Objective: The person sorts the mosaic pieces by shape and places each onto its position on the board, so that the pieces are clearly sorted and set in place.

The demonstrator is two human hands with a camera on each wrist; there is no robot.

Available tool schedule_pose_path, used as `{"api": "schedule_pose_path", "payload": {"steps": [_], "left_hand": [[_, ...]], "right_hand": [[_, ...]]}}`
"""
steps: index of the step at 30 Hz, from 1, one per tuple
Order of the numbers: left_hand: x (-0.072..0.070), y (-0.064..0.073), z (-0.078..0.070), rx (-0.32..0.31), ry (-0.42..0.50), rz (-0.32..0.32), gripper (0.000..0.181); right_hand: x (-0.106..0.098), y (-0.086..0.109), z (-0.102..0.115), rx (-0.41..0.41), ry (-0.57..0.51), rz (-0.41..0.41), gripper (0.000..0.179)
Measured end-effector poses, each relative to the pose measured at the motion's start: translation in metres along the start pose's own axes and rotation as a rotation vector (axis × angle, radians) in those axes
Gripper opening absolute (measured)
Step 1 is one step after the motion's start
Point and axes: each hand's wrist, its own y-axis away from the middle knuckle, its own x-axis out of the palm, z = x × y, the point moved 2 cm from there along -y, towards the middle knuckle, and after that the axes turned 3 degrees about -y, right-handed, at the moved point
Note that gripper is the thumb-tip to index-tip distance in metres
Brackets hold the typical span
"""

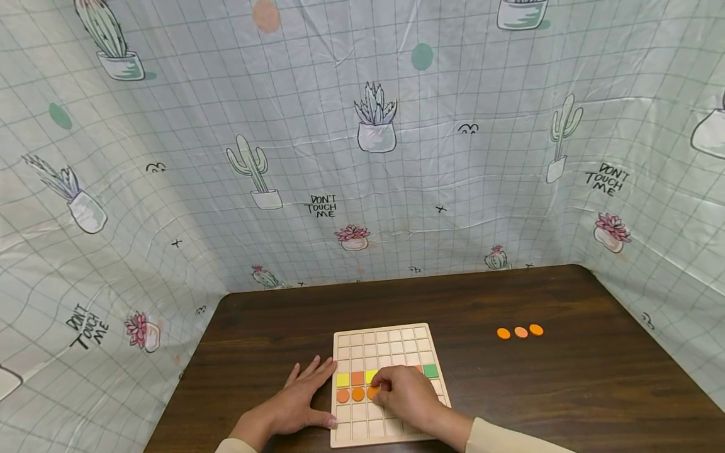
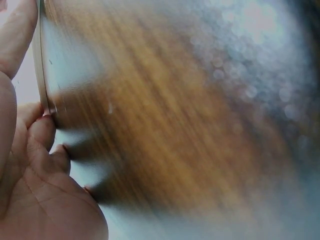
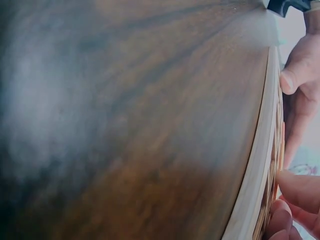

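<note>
A wooden grid board (image 1: 360,430) lies on the table. Its upper coloured row shows a yellow square (image 1: 343,379), an orange-red square (image 1: 357,378), another yellow square and, at the right end, a green square (image 1: 430,370); the middle is hidden. Below sit a salmon disc (image 1: 342,396) and an orange disc (image 1: 358,394). My right hand (image 1: 410,395) pinches a second orange disc (image 1: 372,392) at the third cell of that row, under the yellow square. My left hand (image 1: 297,399) rests with fingers spread along the board's left edge, thumb at the lower corner.
Two orange discs and a salmon disc (image 1: 521,332) lie in a line on the dark wooden table (image 1: 272,333), right of the board. A patterned curtain (image 1: 306,157) hangs behind the table and along both sides.
</note>
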Motion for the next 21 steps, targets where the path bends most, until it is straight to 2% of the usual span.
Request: {"api": "schedule_pose_path", "payload": {"steps": [8,16,21], "left_hand": [[-0.0002,0.0007,-0.0007,-0.001,-0.002,-0.001,0.105],[0.0008,-0.0001,0.005,0.035,0.028,-0.016,0.106],[0.0015,-0.0002,0.0065,0.032,0.017,-0.022,0.106]], "right_hand": [[0.0027,-0.0006,0.0019,0.005,0.059,-0.019,0.01],[0.0019,-0.0015,-0.0001,0.005,0.035,-0.006,0.011],[0.0012,-0.001,-0.0014,0.011,0.018,-0.013,0.009]]}}
